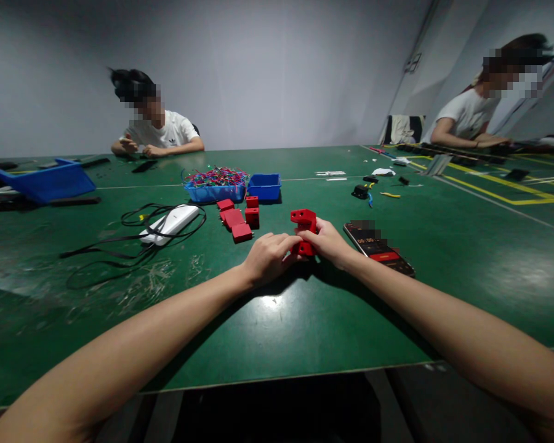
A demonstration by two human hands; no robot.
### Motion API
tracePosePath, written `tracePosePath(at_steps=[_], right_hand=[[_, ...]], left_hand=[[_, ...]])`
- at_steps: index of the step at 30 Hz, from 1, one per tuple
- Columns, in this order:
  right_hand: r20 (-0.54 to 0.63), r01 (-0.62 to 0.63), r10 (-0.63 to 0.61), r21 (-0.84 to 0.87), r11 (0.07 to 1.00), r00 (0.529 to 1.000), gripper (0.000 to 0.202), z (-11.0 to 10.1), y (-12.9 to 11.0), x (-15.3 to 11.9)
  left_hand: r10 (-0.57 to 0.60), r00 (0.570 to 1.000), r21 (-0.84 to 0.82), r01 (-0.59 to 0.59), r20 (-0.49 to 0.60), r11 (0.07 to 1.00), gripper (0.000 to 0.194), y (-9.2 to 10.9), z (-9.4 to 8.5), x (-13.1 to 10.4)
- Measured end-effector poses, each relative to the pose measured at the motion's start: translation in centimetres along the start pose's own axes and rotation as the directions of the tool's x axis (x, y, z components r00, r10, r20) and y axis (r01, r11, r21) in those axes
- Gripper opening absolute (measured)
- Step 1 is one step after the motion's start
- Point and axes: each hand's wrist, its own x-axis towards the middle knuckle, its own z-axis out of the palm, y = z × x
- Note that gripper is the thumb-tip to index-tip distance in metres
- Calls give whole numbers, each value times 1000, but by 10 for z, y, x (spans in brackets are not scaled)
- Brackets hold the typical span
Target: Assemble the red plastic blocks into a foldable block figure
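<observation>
Between my hands, just above the green table (pixel 277 332), is a red block-shaped part (pixel 303 216) with small round holes in its faces. My right hand (pixel 327 242) grips it from the right, thumb across its front. My left hand (pixel 268 257) has its fingers closed against the lower left side of the same part. Left of my hands lie several loose red blocks (pixel 233 219), some with small metal pins. Behind them stand a blue bin (pixel 216 193) heaped with thin coloured wires and a smaller blue bin (pixel 264 186).
A white power strip (pixel 170 224) with tangled black cable lies at the left. A phone (pixel 378 248) rests beside my right forearm. Farther off are black connectors (pixel 361 191), a blue tray (pixel 50 180) and two people (pixel 164 132) seated at the table.
</observation>
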Motion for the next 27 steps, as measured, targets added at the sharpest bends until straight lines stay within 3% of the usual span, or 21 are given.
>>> tracePosePath(at_steps=[9, 20, 27], right_hand=[[53, -10, 9, 12, 1000, 999, 25, -1, 1, 1], [73, 2, -7, 79, 997, 997, 30, 1, 2, -1], [-16, -171, 181, 259, 951, 983, 14, 0, -1, 3]], left_hand=[[24, 999, 14, -24, -26, 1000, 34, -1, 4, -1], [-55, 998, 5, 55, -8, 998, 34, 0, 3, 0], [-148, 988, 14, 147, 44, 989, 32, 2, 1, 1]])
